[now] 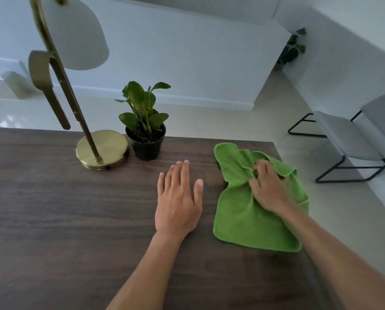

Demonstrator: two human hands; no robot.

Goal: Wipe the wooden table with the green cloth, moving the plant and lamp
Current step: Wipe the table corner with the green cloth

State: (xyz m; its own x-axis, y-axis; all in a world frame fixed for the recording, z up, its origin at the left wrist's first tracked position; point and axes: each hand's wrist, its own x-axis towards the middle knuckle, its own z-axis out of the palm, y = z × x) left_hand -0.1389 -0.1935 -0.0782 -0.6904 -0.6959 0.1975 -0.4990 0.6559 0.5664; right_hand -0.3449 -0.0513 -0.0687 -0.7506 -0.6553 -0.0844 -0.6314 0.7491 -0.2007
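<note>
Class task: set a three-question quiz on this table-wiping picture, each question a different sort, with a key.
1. True or false: the right hand is bunching the cloth.
2. The plant stands: A) to the right of the lamp base, B) on the chair, C) on the cloth.
3. Fill in: the left hand lies flat on the ____.

Key: 1 true; 2 A; 3 table.
</note>
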